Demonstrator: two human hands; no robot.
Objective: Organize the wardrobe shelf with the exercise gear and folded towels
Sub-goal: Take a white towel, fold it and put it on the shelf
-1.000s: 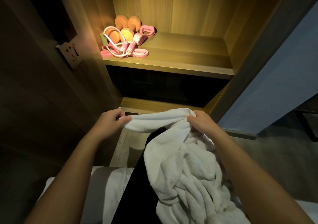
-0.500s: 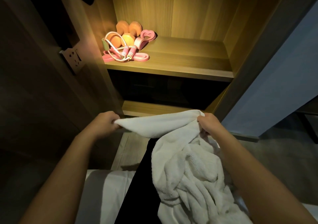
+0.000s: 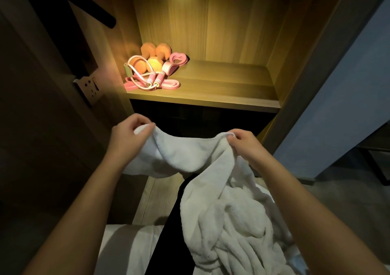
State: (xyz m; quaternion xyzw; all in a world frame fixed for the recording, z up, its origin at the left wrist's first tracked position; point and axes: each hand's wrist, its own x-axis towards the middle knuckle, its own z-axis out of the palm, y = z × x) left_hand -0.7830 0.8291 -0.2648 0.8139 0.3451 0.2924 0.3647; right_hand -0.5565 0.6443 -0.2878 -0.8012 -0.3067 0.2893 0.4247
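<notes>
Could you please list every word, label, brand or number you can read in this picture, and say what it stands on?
None can be read.
The white towel, the orange dumbbells, the pink jump rope and the wall socket show no legible text in this dim view.

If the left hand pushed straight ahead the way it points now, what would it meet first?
Likely the front edge of the lit shelf, near the pink resistance band; depth is unclear, so the left hand, gripping the white towel, might instead slip into the dark gap under it.
</notes>
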